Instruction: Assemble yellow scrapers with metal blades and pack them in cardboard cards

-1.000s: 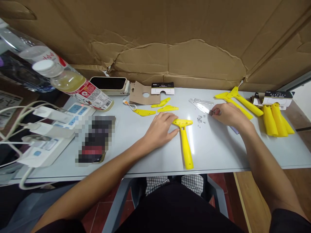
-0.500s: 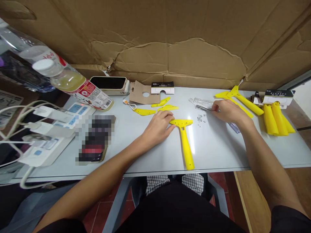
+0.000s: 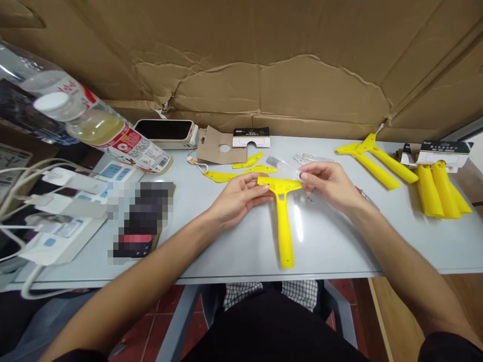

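Yellow T-shaped handle (image 3: pixel 286 226) sits front-centre over the table (image 3: pixel 234 256), crosshead away from the person, handle end near the front edge; can't tell if any of it is lifted clear. Left hand (image 3: pixel 237 201) has its grip pinched on the crosshead's left end, thumb on the near face, fingers behind; half a second ago it only lay by that tip. Right hand (image 3: pixel 328 186) has come over from the metal strips to the crosshead's right end, thumb and fingertips pressed together, apparently pinching a thin metal blade (image 3: pixel 277 161), blurred, so not certain. Change means both hands now meet at the crosshead; by my read, the step in hand is bringing blade and handle together, not yet joined. Small screws (image 3: pixel 310 199) lie just below the right fingers, mostly hidden. Metal strips (image 3: pixel 317 157) lie behind them. Three flat yellow pieces (image 3: pixel 251 161) lie behind the left hand, near a brown card (image 3: pixel 215 148) and a black-and-white card (image 3: pixel 251 138). Two more yellow handles (image 3: pixel 381 166) lie to the right, then carded yellow handles (image 3: pixel 430 193) near the table's right end. Far left: phone, pixelated (image 3: pixel 141 216), bottle (image 3: pixel 121 138), power strip (image 3: pixel 64 241).
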Motion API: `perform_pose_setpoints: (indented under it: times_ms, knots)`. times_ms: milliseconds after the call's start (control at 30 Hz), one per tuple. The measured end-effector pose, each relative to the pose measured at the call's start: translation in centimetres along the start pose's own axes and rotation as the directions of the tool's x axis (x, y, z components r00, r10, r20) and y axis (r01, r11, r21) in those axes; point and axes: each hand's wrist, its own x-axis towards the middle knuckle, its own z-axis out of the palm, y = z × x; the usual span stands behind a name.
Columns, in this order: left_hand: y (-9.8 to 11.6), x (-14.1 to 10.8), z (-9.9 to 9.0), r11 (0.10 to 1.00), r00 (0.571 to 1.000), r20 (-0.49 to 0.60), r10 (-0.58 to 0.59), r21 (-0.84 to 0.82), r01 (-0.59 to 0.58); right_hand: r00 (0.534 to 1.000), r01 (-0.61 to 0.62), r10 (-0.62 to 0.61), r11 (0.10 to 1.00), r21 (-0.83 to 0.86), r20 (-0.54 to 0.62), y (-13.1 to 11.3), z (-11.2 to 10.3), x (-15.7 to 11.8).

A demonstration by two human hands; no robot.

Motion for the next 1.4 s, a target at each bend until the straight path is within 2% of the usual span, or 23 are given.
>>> perform_pose_setpoints:
  times_ms: [233, 567, 867, 1067, 1267, 1400]
  knots:
    - [-0.7, -0.7, 1.1, 1.0, 1.0, -0.009, 0.015, -0.013, -0.015, 0.982, -0.016, -0.006, 0.994, -0.112, -0.189, -0.4, 0.3, -1.4]
    - [-1.2, -1.4, 1.8, 0.998, 0.998, 0.019, 0.06, 0.009, -0.06, 0.992, -0.032, 0.009, 0.984, -0.178, -0.126, -1.1, 1.1, -2.1]
    - [-1.1, -1.6, 1.8, 0.997, 0.997, 0.003, 0.08, 0.016, -0.08, 0.99, -0.072, 0.041, 0.972, -0.224, -0.137, -1.1, 1.6, -2.1]
    - [-1.2, -1.7, 2.0, 0.993, 0.994, -0.019, 0.11, 0.038, -0.109, 0.993, -0.07, 0.053, 0.983, -0.171, -0.105, -1.2, 1.8, -2.2]
    - [-1.2, -1.7, 2.1, 0.992, 0.993, -0.025, 0.116, 0.041, -0.115, 0.98, -0.048, 0.004, 0.975, -0.218, -0.197, -1.5, 2.6, -2.6]
    - [-0.9, -1.8, 2.2, 0.991, 0.992, -0.032, 0.124, 0.056, -0.122, 0.976, -0.04, -0.008, 0.975, -0.218, -0.218, -1.6, 3.1, -3.0]
